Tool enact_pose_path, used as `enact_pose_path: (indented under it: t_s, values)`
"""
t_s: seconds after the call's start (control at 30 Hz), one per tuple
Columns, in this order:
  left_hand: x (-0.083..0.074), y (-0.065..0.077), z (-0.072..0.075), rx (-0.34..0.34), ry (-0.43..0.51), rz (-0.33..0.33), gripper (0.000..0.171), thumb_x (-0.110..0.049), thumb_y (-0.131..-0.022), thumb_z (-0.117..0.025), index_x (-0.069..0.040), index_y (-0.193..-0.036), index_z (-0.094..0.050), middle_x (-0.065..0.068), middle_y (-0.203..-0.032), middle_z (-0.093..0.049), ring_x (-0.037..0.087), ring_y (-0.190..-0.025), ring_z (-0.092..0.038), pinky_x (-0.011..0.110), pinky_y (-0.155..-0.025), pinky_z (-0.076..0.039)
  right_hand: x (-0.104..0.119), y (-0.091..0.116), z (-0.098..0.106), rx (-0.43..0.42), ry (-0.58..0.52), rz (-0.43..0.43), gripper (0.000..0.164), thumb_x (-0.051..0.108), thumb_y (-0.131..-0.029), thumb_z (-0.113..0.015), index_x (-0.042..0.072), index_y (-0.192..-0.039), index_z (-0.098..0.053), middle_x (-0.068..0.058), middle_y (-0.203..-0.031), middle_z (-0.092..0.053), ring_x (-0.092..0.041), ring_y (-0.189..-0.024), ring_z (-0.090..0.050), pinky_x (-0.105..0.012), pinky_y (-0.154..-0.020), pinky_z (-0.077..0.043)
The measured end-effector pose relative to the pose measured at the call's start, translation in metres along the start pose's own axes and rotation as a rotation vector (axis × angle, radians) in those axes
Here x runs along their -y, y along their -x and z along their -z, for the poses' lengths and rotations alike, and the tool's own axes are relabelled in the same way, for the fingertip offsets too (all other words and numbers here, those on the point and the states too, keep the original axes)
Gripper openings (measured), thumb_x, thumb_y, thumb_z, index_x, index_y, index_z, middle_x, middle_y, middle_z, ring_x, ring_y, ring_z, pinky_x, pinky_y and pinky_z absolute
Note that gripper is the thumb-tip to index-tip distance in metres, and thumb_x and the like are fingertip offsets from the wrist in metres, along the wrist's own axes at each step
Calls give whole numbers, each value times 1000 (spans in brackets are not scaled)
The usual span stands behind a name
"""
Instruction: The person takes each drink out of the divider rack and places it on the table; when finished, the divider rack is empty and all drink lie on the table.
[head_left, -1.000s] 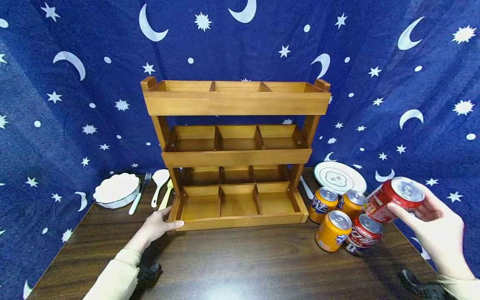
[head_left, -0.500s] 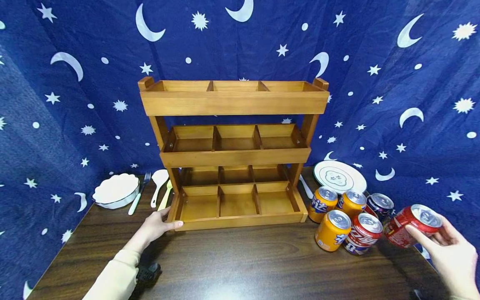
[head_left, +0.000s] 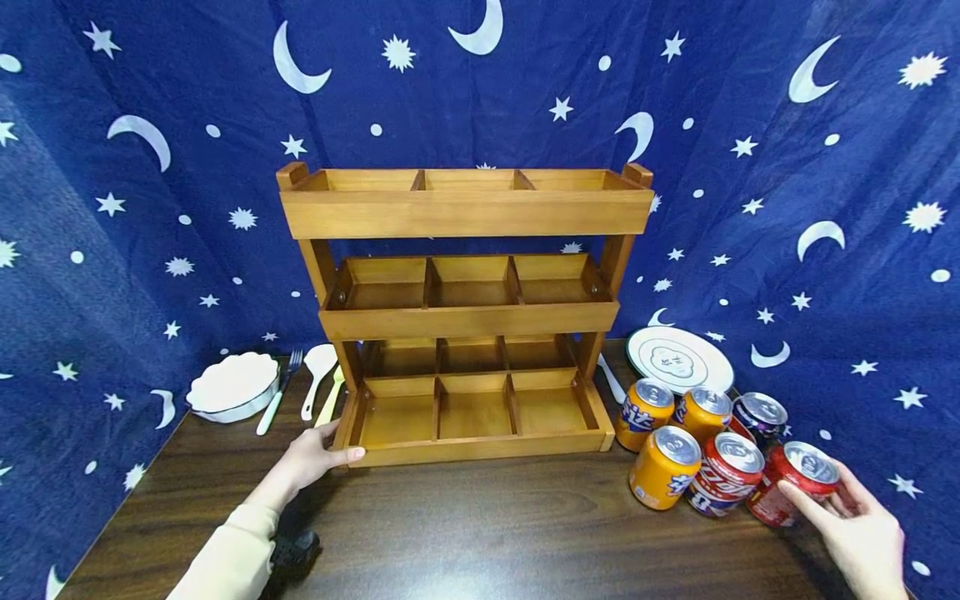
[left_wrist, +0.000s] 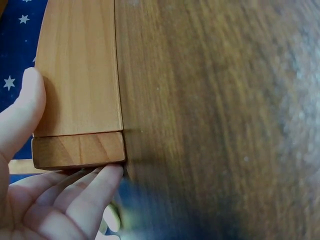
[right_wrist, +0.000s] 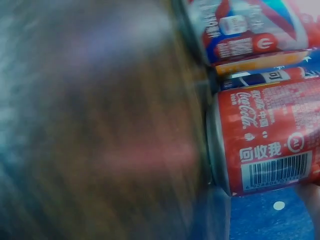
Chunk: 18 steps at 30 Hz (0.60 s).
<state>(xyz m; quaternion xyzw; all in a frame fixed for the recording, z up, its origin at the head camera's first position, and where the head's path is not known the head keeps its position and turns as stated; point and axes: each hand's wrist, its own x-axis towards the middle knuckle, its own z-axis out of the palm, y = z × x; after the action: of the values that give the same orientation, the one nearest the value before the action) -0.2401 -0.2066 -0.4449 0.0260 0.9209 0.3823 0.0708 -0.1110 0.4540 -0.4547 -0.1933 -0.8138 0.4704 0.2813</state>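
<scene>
My right hand (head_left: 862, 525) grips a red Coca-Cola can (head_left: 795, 483), thumb on its near side and fingers on the far right. That can stands nearly upright, low at the table, beside another red-and-white can (head_left: 725, 475). In the right wrist view, the Coca-Cola can's barcode (right_wrist: 276, 171) and bottom rim show near the wood. My left hand (head_left: 311, 458) holds the lower left corner of a three-tier wooden rack (head_left: 480, 450), its compartments bare. In the left wrist view, the thumb (left_wrist: 32, 95) lies along the front board's top edge and the fingers (left_wrist: 82, 202) touch the side.
Orange cans (head_left: 665, 468) and a dark can (head_left: 760, 414) stand close to the red ones. Behind them lies a white plate (head_left: 678, 360), with a knife (head_left: 611, 379) near the rack. At left are a scalloped dish (head_left: 234, 386), a fork (head_left: 279, 392) and spoons (head_left: 318, 375).
My right hand has carried the Coca-Cola can right, over past the other cans, then down to the table beside them, uncovering the dark can. The left hand stays on the rack's corner.
</scene>
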Motion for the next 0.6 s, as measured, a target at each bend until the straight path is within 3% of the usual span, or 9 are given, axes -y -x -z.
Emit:
enact_pose_path:
  t_s: [0.37,0.53,0.6]
  values:
    - [-1,2,0,-5,11,-5,85,-45,-73,-65,7,-132,-32,28,-123,-48,41,-113,-45,52,-89,-38,5,7,-3,52,-30,49,63,5,-73,-69,25,-127,-45,41,-83,-51,24,-78,-50,2,-63,-38]
    - [-2,7,-5,-75,7,-19,77,-44,-74,-65,4,-129,-39,25,-114,-56,35,-103,-55,46,-81,-45,3,8,1,106,139,146,73,17,-75,-69,27,-137,-30,46,-89,-40,32,-79,-38,6,-68,-27]
    - [-4,11,-5,-109,1,-22,72,-43,-77,-63,4,-127,-42,24,-112,-58,34,-100,-57,44,-79,-47,7,10,3,119,239,181,77,24,-78,-65,26,-140,-20,37,-111,-45,31,-95,-30,-2,-87,-29]
